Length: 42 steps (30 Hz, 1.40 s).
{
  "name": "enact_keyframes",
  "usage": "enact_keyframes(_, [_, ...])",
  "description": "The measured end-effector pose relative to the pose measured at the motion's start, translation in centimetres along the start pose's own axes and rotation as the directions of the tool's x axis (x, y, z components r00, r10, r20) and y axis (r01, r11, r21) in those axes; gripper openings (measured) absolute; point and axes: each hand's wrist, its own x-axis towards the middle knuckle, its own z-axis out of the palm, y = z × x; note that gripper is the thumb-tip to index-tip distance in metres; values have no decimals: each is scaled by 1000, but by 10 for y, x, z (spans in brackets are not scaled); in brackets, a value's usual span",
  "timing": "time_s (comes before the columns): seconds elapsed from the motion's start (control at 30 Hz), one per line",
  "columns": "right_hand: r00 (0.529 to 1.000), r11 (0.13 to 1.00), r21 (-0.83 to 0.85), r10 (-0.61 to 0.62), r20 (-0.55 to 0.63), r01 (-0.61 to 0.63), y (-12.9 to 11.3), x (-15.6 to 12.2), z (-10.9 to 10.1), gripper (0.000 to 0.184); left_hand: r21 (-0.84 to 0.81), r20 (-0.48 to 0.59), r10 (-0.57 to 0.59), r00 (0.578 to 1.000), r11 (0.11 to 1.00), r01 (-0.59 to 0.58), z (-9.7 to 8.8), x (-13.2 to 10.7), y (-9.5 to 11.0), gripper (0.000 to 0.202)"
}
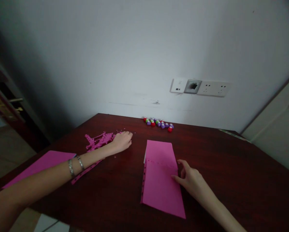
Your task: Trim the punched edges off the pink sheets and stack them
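A pink sheet of paper (162,188) lies on the dark red table, creased across, with a row of dark holes down its left edge. At its right edge is my right hand (191,180), thumb over the paper and the other fingers curled along the edge, holding it there. My left hand (122,140) is closed, knuckles up, over the table beside a heap of torn pink paper strips (102,140) with holes in them. Its fingertips are hidden, so what it holds, if anything, does not show.
Several small red, purple and green toys with white eyes (159,122) are clustered by the wall. Another pink sheet (40,166) lies at the left, partly under my left forearm. Wall sockets (213,88) are above the table (222,161). A door stands at the left.
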Motion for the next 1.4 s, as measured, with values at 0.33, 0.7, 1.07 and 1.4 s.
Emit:
enact_keyframes(0.33, [996,989,124,-82,19,79,-8,-5,-5,33,55,411,-185,893,982,178,-6,-6,-68,36])
enact_keyframes(0.7, [987,963,218,-160,-2,157,-13,-8,-12,23,-57,368,-144,919,983,177,-35,1,-60,23])
enact_keyframes(1.07, [966,548,832,-249,68,82,-84,16,-32,46,-929,37,324,945,360,-86,-76,9,71,31])
enact_keyframes(1.4, [998,611,791,-65,11,31,-39,34,-31,40,-556,-153,334,930,749,-360,-22,-37,116,35])
